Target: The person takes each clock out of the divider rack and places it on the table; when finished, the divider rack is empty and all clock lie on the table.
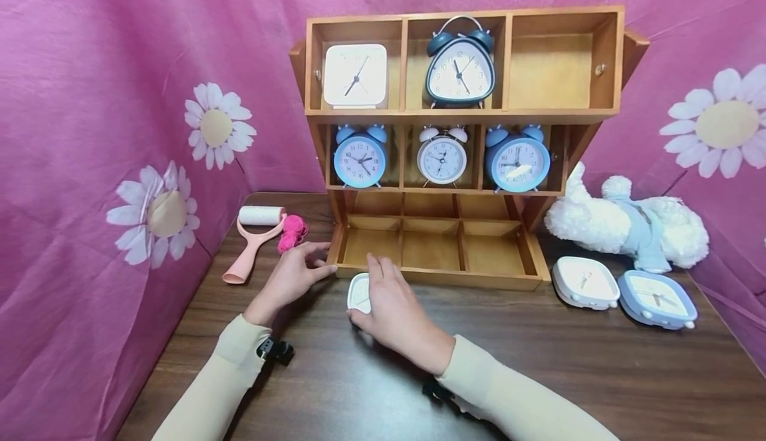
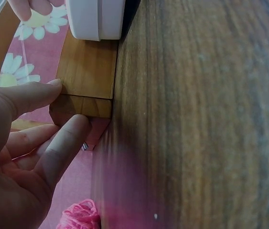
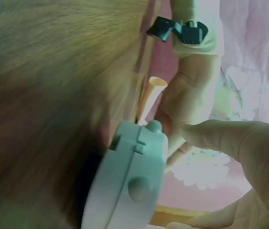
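Observation:
A white alarm clock [image 1: 359, 293] is on the table just in front of the wooden shelf's low front tray [image 1: 443, 277]. My right hand [image 1: 397, 311] holds it, thumb at its near edge and fingers toward the tray, covering its right part. Two round knobs show on the side of the clock [image 3: 124, 186] in the right wrist view. At the tray's front left corner, my left hand [image 1: 293, 276] pinches the wood. Thumb and finger meet the shelf corner [image 2: 89, 71] in the left wrist view, close to the clock's end.
Several clocks, among them a dark green clock [image 1: 460, 72], stand in the upper shelf rows. A pink lint roller [image 1: 248, 255] and pink yarn [image 1: 292, 231] lie left. To the right are a white clock [image 1: 586, 283], a blue clock [image 1: 657, 298] and a white plush toy [image 1: 598, 221].

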### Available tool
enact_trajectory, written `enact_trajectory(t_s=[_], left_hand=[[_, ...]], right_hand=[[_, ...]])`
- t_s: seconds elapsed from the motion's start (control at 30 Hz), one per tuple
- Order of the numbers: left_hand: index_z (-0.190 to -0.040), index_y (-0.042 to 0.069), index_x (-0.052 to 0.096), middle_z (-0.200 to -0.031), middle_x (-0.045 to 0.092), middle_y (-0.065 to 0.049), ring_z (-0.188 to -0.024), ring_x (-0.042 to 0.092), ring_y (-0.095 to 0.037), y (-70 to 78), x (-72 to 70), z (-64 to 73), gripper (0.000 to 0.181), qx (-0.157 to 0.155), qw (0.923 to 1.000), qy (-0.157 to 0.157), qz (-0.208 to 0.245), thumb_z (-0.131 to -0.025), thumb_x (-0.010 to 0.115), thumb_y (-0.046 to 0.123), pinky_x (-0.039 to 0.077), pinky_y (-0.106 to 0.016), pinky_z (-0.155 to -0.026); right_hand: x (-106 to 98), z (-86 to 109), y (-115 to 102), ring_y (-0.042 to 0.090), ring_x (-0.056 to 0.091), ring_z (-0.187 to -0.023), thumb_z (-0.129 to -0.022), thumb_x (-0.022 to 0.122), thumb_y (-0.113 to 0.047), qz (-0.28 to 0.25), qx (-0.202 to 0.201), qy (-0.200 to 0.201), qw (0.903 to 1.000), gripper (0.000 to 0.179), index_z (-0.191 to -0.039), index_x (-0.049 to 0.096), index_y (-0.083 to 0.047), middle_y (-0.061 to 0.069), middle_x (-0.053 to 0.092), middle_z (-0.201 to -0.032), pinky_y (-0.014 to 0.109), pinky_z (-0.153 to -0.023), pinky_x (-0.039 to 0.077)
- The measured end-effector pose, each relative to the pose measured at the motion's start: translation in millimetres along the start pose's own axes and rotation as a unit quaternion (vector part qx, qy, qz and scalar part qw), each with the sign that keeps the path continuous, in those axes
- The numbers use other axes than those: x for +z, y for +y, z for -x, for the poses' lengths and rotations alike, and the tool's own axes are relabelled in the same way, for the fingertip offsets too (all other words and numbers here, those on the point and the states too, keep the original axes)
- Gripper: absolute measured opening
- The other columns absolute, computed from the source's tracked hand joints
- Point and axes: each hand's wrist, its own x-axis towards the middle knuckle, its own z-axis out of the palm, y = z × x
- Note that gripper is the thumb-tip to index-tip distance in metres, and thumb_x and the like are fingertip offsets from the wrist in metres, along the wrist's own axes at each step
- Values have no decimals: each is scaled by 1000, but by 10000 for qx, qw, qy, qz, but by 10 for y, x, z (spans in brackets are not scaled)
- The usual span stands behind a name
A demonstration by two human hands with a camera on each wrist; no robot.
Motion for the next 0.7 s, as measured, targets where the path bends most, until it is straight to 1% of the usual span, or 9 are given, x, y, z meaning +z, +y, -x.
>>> enact_trajectory(t_s=[0.2,0.27,0.4,0.53,0.7], left_hand=[[-144,1,73,-112,83,-16,-96,83,-24,-12,14,2,53,28,10000,26,-18,-97,89,19,56,-27,-80],[-144,1,73,-112,83,-16,-96,83,-24,-11,13,3,53,36,10000,31,-18,-96,89,19,56,-28,-80],[-144,0,73,-114,83,-17,-97,83,-24,-11,12,1,53,29,10000,27,-5,-97,88,18,56,-27,-80],[-144,1,72,-114,83,-16,-97,82,-24,-11,11,-4,53,1,10000,22,-13,-97,88,19,56,-27,-80],[-144,1,72,-112,83,-16,-96,82,-22,-21,16,-11,54,13,10000,-10,-12,-97,88,22,57,-30,-81]], right_hand=[[-92,32,69,40,68,-130,-84,99,-38,-206,34,191,9996,107,-164,45,9,25,63,-146,54,-111,60],[-118,39,93,38,69,-128,-84,99,-39,-273,78,235,9993,106,-163,47,8,23,64,-145,54,-111,60],[-214,57,130,37,68,-131,-84,98,-40,-457,183,240,9985,104,-163,49,6,20,65,-147,54,-114,58],[-362,85,160,35,68,-134,-85,98,-39,-651,269,275,9971,101,-164,50,2,17,65,-150,54,-116,56],[-543,148,217,34,67,-139,-88,96,-40,-791,371,346,9956,96,-165,51,-4,13,64,-154,55,-117,56]])
